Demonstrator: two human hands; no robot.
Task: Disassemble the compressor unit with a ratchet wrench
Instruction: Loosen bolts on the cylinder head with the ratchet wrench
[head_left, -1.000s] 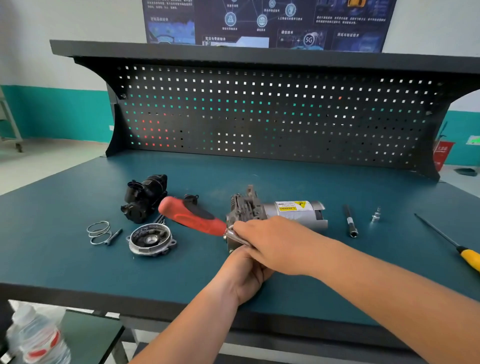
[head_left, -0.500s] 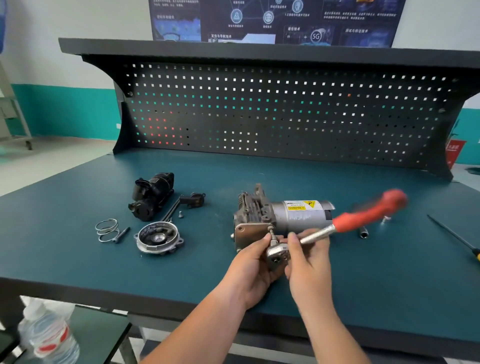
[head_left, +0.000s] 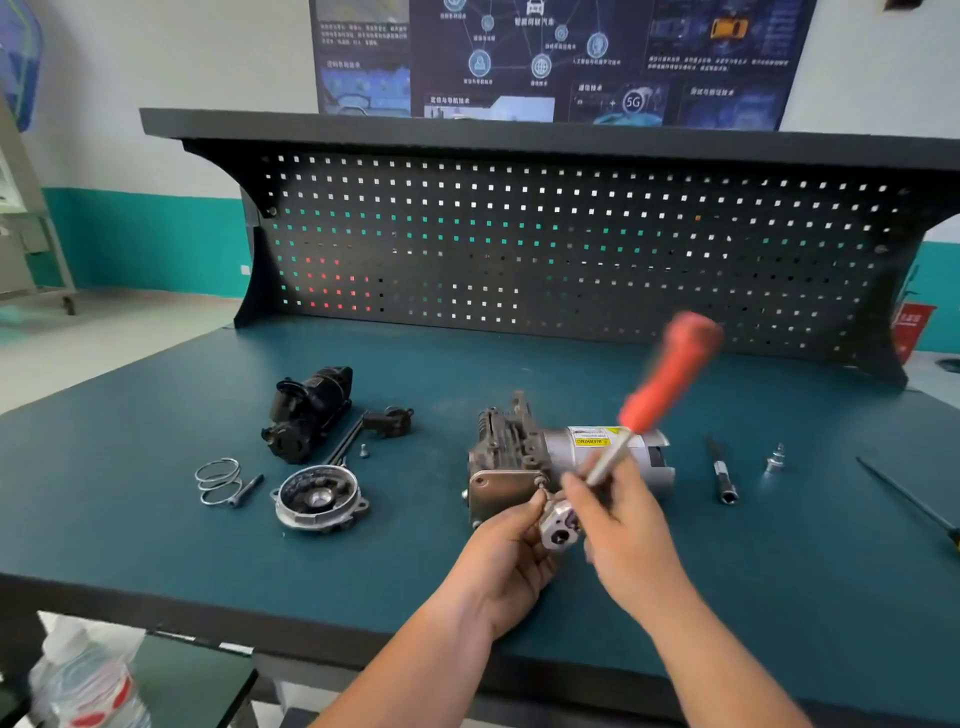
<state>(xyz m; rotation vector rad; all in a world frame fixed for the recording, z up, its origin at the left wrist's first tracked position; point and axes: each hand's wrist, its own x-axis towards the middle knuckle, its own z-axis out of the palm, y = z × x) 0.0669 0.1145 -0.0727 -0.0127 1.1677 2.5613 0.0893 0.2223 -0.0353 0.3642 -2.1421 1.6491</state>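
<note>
At the middle of the teal workbench (head_left: 156, 545), the compressor unit (head_left: 511, 447) lies on its side. Its ribbed cast head and flat end plate (head_left: 501, 493) face the person, and its smooth labelled motor can points away to the right.

The ratchet wrench (head_left: 660, 384) meets the unit at the near right corner of the end plate. Its red handle rises, blurred, above the motor can. The left hand (head_left: 498, 556) pinches the wrench's metal head between thumb and fingertips, just in front of the unit. The right hand (head_left: 623, 525) has its fingers curled round the bare shank. Whether the socket is seated on a bolt cannot be told.

Left of the unit lie removed parts: a black housing (head_left: 311, 410), a round cover (head_left: 319, 499), a coil spring (head_left: 218, 480) and a loose bolt (head_left: 249, 488). To its right lie an extension bar (head_left: 722, 475), a small fitting (head_left: 774, 460) and, farthest out, a screwdriver (head_left: 909, 499).

**Handling:** The unit appears to be cast metal with a steel motor, so it is probably heavy and rigid. It is unlikely to deform, but it may roll on its round can under wrench torque. The ribbed head or the edges of the plate look like the surest hold, and the smooth can would likely slip. Freed bolts are small and easily dropped.
</note>
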